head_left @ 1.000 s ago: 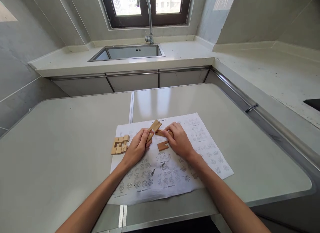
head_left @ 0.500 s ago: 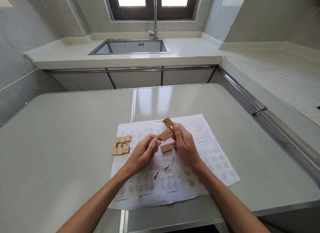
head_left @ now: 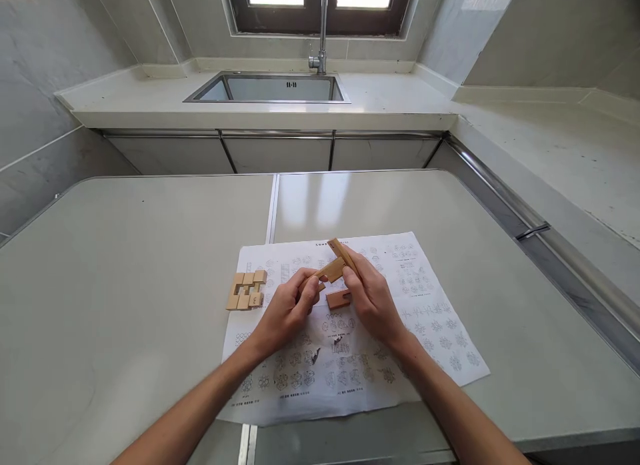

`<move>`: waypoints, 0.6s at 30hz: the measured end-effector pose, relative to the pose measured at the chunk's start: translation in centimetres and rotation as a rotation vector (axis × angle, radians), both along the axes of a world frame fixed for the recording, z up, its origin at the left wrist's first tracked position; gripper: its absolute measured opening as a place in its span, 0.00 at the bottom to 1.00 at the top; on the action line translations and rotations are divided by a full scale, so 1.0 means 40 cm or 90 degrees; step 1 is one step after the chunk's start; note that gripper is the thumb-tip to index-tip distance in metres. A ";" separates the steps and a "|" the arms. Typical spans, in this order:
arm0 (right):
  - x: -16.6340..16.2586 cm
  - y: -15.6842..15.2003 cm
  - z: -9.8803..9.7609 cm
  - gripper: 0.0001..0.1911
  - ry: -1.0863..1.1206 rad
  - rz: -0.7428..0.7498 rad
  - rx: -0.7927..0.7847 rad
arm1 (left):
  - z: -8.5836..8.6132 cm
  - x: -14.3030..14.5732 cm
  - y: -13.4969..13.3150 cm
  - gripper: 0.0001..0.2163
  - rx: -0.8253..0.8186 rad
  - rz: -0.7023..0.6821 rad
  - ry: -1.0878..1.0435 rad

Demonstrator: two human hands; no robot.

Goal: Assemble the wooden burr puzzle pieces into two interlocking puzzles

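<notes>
Centre of frame, slightly below the middle: left hand (head_left: pixel 286 310), fingers curled, pinching the lower end of a light wooden piece (head_left: pixel 331 272) that slants up to the right. Right hand (head_left: pixel 373 297) just beside it, fingers closed round a second, darker wooden bar (head_left: pixel 341 252) with its tip angled toward upper left; the two pieces touching where they cross, raised just above the sheet. Directly beneath the hands, flat on the paper: a notched wooden block (head_left: pixel 339 299), reddish-brown, close against the right fingers, contact not clear. Left of the hands, partly on the paper's left edge: a cluster of pale wooden blocks (head_left: pixel 247 289), fitted together in a small grid, well clear of either hand. Underneath all of it: a printed instruction sheet (head_left: pixel 430 325), white, covered with rows of small diagrams, spread on a pale grey table (head_left: pixel 125 285) with a seam running down its middle. Upper part of frame: steel sink (head_left: pixel 273 88) set in a white counter (head_left: pixel 395 102), tap (head_left: pixel 321 45) rising behind it, dark-framed window (head_left: pixel 320 12) at the top edge. Right side of frame: further counter (head_left: pixel 550 152) running toward the lower right. Both forearms entering from the bottom edge.
</notes>
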State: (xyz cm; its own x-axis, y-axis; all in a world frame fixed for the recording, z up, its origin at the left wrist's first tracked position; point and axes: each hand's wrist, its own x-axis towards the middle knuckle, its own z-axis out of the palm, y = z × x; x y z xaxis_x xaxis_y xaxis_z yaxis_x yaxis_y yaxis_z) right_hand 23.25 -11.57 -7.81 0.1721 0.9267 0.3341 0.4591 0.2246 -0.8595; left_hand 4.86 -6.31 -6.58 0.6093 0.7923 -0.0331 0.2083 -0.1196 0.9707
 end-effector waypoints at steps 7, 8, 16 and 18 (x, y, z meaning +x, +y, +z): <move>-0.003 -0.004 -0.004 0.27 -0.054 0.001 0.024 | 0.003 0.002 -0.002 0.18 0.014 0.011 0.017; -0.003 -0.004 -0.005 0.27 -0.057 0.001 0.025 | 0.004 0.001 -0.002 0.18 0.015 0.012 0.019; -0.003 -0.006 -0.013 0.29 -0.102 -0.011 0.021 | 0.004 0.000 -0.002 0.19 0.034 0.014 0.037; -0.005 -0.007 -0.013 0.29 -0.112 -0.014 0.019 | 0.007 0.001 -0.003 0.18 0.043 0.015 0.043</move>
State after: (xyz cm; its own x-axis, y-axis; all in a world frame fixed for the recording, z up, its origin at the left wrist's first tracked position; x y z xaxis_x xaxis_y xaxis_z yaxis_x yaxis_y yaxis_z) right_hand 23.06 -11.85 -8.31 0.1288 0.9125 0.3883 0.6063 0.2374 -0.7590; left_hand 4.91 -6.42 -6.30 0.5890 0.8079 -0.0196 0.2760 -0.1783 0.9445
